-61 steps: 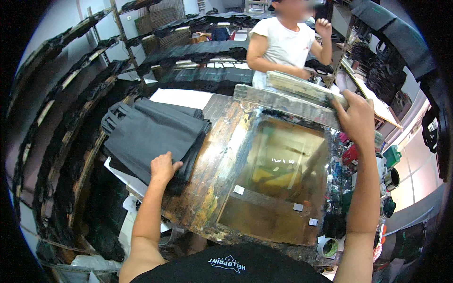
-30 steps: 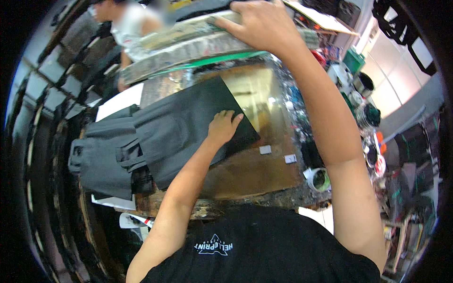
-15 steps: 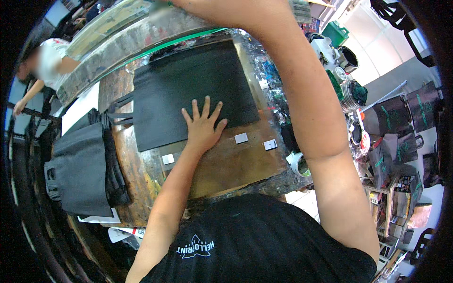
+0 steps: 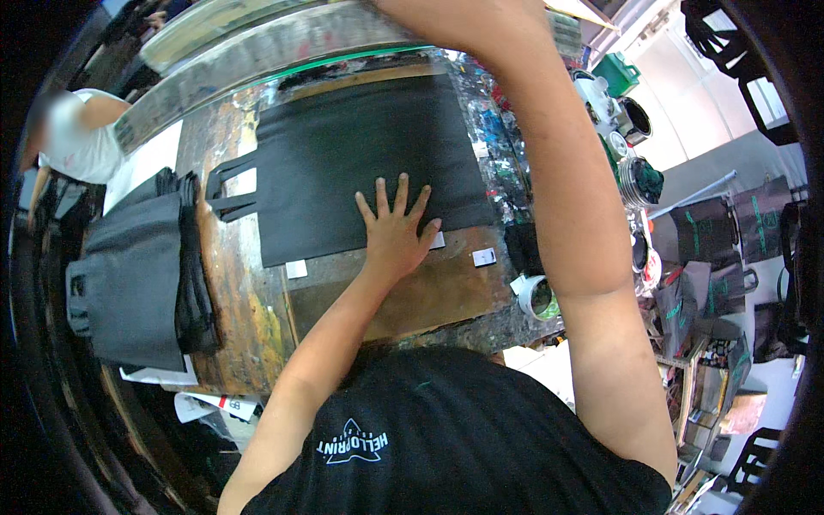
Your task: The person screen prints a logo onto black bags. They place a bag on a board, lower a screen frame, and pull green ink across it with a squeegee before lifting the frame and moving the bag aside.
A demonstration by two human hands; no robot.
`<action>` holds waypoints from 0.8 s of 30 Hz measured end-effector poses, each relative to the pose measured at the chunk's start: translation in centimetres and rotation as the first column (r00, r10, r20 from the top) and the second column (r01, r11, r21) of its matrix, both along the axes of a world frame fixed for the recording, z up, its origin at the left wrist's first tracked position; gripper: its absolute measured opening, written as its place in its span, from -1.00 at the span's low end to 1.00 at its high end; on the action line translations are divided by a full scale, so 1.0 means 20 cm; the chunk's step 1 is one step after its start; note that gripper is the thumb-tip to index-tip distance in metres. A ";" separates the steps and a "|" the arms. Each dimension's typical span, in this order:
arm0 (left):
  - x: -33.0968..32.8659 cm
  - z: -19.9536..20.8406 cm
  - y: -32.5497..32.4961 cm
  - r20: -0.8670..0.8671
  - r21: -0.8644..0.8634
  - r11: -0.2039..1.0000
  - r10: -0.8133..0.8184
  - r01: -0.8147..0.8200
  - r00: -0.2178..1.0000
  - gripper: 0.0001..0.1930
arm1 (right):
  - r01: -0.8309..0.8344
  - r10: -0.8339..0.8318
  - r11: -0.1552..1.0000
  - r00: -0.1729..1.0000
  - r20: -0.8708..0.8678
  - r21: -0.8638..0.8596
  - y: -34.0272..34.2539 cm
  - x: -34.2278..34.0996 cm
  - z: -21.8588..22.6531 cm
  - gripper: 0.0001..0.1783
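Observation:
A black fabric bag (image 4: 360,129) lies flat on a brown board (image 4: 378,300) on the worktable, its handles (image 4: 232,206) pointing left. My left hand (image 4: 396,240) rests on the bag's near edge, palm down with the fingers spread. Small white tabs sit along that edge: the left tab (image 4: 296,269) touches the bag, the middle tab (image 4: 439,240) is partly hidden by my thumb, and the right tab (image 4: 484,257) stands slightly apart. My right hand (image 4: 451,21) is raised by the stained, green-edged frame (image 4: 257,81); its fingers are outside the picture.
Several black bags (image 4: 133,275) are stacked at the left of the table. Paint tubs (image 4: 539,298) and cans (image 4: 639,182) line the right side, with a green jug (image 4: 616,75) behind. Printed bags (image 4: 699,232) lie farther right. Another person (image 4: 81,137) is at far left.
Under my left hand, the bag has slid right and a little toward me on the board, its near edge now meeting the left tab. My right hand stays raised. The view has shifted slightly.

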State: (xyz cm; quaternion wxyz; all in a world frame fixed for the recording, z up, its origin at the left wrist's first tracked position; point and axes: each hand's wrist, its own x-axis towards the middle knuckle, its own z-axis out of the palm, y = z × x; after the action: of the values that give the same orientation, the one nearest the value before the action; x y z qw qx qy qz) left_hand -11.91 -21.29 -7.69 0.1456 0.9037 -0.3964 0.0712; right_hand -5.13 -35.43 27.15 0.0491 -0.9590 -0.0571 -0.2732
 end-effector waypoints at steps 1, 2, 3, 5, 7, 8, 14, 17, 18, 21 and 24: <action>0.00 -0.01 0.01 -0.001 -0.027 1.000 0.001 -0.001 1.000 -0.32 | 0.024 -0.024 1.000 1.000 -0.014 -0.008 0.02 -0.02 0.01 -0.19; 0.01 -0.01 0.01 0.003 -0.040 0.999 0.007 -0.007 1.000 -0.32 | 0.045 -0.045 0.999 0.999 -0.024 -0.005 0.03 -0.04 0.03 -0.19; 0.02 -0.01 0.02 0.007 -0.053 0.998 0.014 -0.014 1.000 -0.32 | 0.047 -0.047 0.999 0.999 -0.008 -0.007 0.04 -0.07 0.04 -0.18; 0.05 0.08 0.07 -0.028 -0.181 0.980 0.076 -0.080 0.997 -0.23 | 0.077 -0.076 0.997 0.997 0.022 -0.027 0.04 -0.08 0.04 -0.19; 0.12 0.29 0.20 -0.139 -0.390 0.908 0.105 -0.152 0.985 -0.19 | 0.108 -0.105 0.993 0.993 0.052 -0.056 0.02 -0.05 0.00 -0.23; 0.15 0.40 0.31 -0.206 -0.523 0.812 0.174 -0.259 0.963 -0.14 | 0.072 -0.060 0.994 0.990 0.130 -0.088 0.02 -0.07 -0.04 -0.27; 0.24 0.85 0.94 -0.492 -0.869 0.206 -0.273 -0.450 0.826 -0.16 | 0.033 0.018 0.973 0.977 0.213 -0.230 0.06 -0.36 -0.44 -0.37; 0.06 0.71 1.00 -0.567 -0.782 0.341 -0.039 -0.522 0.823 -0.26 | -0.032 0.005 0.982 0.990 -0.143 -0.188 0.10 -0.50 -0.58 -0.40; 0.02 0.57 1.02 -0.584 -0.765 0.339 -0.007 -0.547 0.812 -0.27 | -0.036 -0.002 0.980 0.982 -0.186 -0.197 0.11 -0.49 -0.65 -0.41; -0.05 0.20 1.06 -0.607 -0.714 0.391 0.065 -0.580 0.792 -0.06 | -0.011 -0.014 0.996 0.957 -0.291 -0.086 0.04 -0.49 -0.95 -0.39; -0.09 0.04 1.11 -0.228 -0.561 0.663 0.451 -0.495 0.863 0.10 | 0.021 -0.030 0.999 0.930 -0.367 -0.029 0.05 -0.48 -0.98 -0.39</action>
State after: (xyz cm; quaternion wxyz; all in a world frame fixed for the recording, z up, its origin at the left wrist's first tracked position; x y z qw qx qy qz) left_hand -13.70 0.82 -6.99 0.4151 0.8826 -0.0990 0.1972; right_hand -14.73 -34.51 7.64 0.0435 -0.9944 -0.0377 -0.0892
